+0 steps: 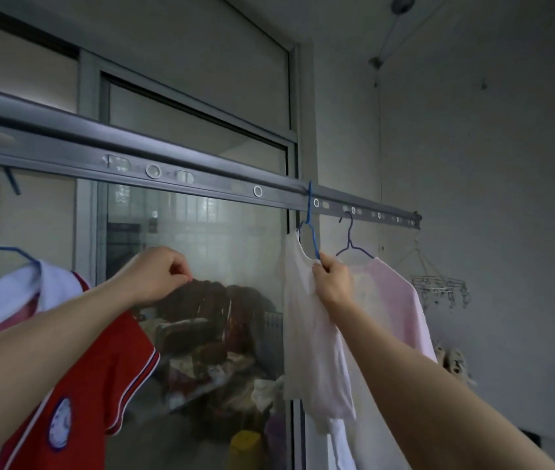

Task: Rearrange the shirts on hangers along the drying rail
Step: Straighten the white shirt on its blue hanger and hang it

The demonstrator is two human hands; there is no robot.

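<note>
under the rail [201,164], toward its right end, the white shirt [306,334] is hanging on a blue hanger [310,228]. its hook is sitting over the rail's top edge, not in one of the holes along the rail's face. just beyond it, nearer the rail's right end, the pink shirt [391,300] is hanging on a second hanger [350,239], which looks to be hooking into a hole. below the rail's left end the red shirt [99,368] is hanging well apart from both. its hanger's hook is lying out of view, so i cannot tell whether it is on the rail.

judging by this, the work is sitting partway. two shirts are crowding together near the rail's right end, one is off toward its left end, and the white one is being handled now. spacing them out along the rail is looking like what is left.

the right hand [333,283] is reaching up beneath the rail, arm stretching out nearly straight. its fingers are curling round the blue hanger's lower wire at the white shirt's collar and gripping it. the left hand [157,276] is hovering below the rail's middle, arm raised, fingers folding into a loose fist with thumb meeting forefinger. nothing is showing between them, and the hand itself is touching neither rail nor shirt.
</note>
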